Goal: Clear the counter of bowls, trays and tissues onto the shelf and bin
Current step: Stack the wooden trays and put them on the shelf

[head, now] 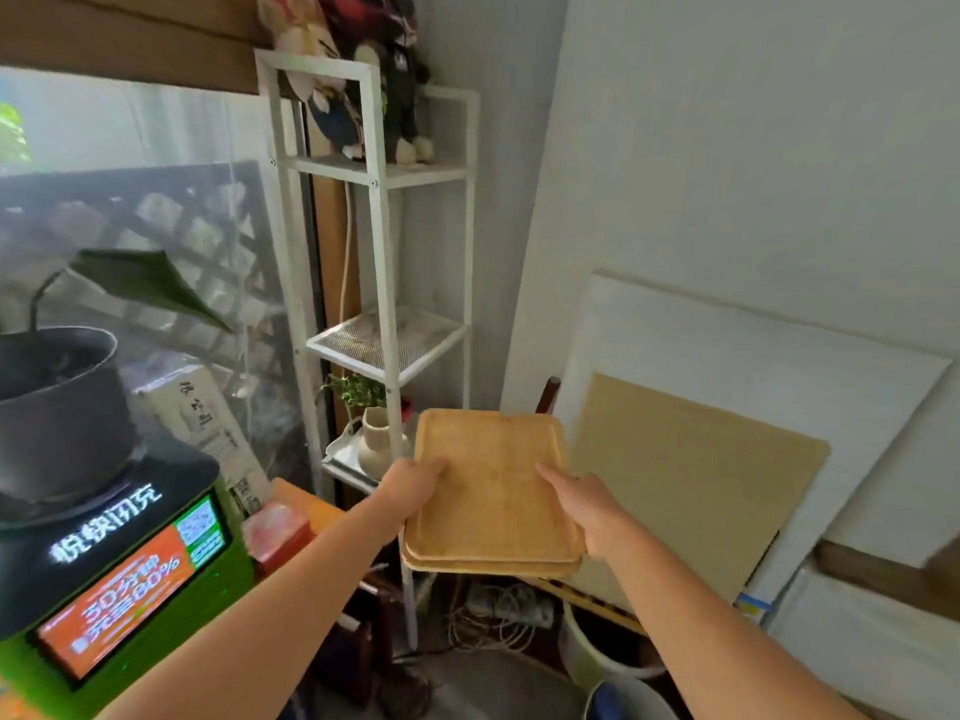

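Two stacked wooden trays hang in the air in front of a tall white metal shelf. My left hand grips their left edge, thumb on top. My right hand grips their right edge. The trays sit level with the shelf's low tier, which holds a beige vase on a white dish. The mesh middle tier is bare. Plush toys fill the top tier.
A dark pot with a leafy plant stands on a green and black machine at the left. White and tan boards lean on the right wall. Cables, a power strip and a white bucket lie on the floor below.
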Demonstrator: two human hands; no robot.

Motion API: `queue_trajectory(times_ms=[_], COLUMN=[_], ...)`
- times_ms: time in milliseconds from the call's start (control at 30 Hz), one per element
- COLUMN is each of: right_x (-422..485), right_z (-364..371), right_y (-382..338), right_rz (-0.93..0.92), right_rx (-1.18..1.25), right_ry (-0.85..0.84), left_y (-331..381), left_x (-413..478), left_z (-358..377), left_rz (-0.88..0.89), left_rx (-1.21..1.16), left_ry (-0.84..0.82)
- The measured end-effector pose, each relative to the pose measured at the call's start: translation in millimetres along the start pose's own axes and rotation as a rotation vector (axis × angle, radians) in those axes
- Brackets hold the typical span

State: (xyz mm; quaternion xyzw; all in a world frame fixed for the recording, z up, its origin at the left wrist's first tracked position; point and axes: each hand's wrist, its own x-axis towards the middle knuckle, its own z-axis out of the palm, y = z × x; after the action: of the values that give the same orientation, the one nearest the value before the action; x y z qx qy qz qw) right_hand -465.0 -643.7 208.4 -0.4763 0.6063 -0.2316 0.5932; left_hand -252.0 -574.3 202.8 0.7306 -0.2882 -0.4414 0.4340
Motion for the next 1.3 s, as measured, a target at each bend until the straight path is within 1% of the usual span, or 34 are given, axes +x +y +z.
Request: queue_trajectory(times_ms=[100,167,267,367,500,667,767,900,1033,1200,1300], right_x=[51.2,83.0,136.8,196.6,279.6,365.2,407.2,450.6,477.8,503.2,510.5], right_z=[1.3,4.0,10.7,18.4,31.2,67.6,99.1,145.4,191.6,224.5,233.3], right_y=[-43.4,-66.9,-104.5,-143.9,-203.8,-272.7,-303.4,-327.8,-333.9,-327.0,-323.9], right_rz=[-0.022,-0.027,-0.042,-0.064,-0.089,-0.104,-0.115,-0.102,-0.087,-0.102,-0.158], right_rx=[-0.027,-0.044,-0.071,-0.155,-0.260,-0.403,-0.435,-0.523,-0.608,-0.651,-0.671], right_ry=[-0.010,-0.049,-0.089,-0.111,-0.211,-0.363,-0.461,-0.578,-0.666,-0.716,-0.689], left_y=[31.0,47.8,71.6,92.9,121.7,150.5,162.3,168.0,166.7,153.9,148.4], left_x=[48.1,77.0,125.5,177.8,240.3,307.4,338.4,365.5,381.9,397.2,402.5], left_z=[1.6,1.6,1.3,5.1,14.6,12.6,3.5,-12.3,-26.9,-31.8,-29.4], left_rz=[-0.005,-0.012,-0.010,-0.018,-0.063,-0.148,-0.203,-0.256,-0.322,-0.351,-0.350], left_rx=[-0.004,-0.030,-0.007,-0.054,-0.034,-0.135,-0.156,-0.171,-0.121,-0.100,-0.112], left_ry=[0.044,0.067,0.129,0.151,0.301,0.493,0.609,0.751,0.857,0.925,0.971])
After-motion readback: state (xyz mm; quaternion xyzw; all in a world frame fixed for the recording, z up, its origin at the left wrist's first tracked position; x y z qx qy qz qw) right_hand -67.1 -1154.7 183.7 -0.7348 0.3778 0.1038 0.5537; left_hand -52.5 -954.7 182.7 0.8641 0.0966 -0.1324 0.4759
